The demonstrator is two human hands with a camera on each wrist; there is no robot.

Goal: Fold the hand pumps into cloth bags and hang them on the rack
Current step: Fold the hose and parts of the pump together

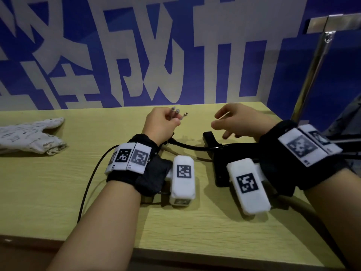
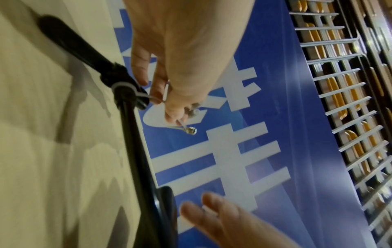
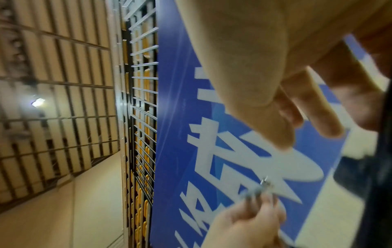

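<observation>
**Metal fittings pinched above the desk, pump lying beneath the right wrist**

Two forearms fill the lower half of the head view, each wrapped in a black strap that carries white marker blocks. At the centre of the frame the left hand is curled, and small metal fittings are pinched between its thumb and fingers, their tips sticking out toward the right. In the left wrist view the same fittings are seen hanging from the fingertips on a thin wire.

Right of centre, the right hand is held just beside the left with its fingers loosely spread; nothing is gripped by it, and a gap is kept between the two hands.

The black hand pump lies on the light wooden desk, partly hidden under the right wrist, with its black hose curving left toward the left hand. In the left wrist view the hose is seen ending at a fitting close to the fingers.

At the left edge of the head view a white printed cloth bag lies crumpled on the desk, well apart from the pump. A metal rack post rises at the upper right. A blue wall with large white characters stands behind the desk.
</observation>
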